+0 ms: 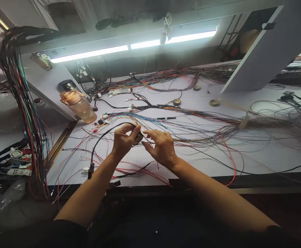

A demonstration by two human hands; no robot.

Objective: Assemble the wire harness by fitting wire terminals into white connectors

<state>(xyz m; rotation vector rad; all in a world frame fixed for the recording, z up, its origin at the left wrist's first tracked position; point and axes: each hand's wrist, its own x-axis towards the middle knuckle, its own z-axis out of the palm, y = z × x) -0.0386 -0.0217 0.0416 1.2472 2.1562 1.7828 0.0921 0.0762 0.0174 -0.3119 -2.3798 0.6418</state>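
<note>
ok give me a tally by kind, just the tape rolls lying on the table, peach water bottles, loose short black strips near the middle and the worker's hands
Tape rolls: 3
Peach water bottle: 1
Short black strips: 2
Bare hands: 2
Total: 8

2 dark sleeves (69, 232) end above bare forearms (212, 191).

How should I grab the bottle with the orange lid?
Probably hold the bottle by its clear, round body, under the orange lid. Come from the front right: a white panel is on its left, a dark lid behind.
</note>
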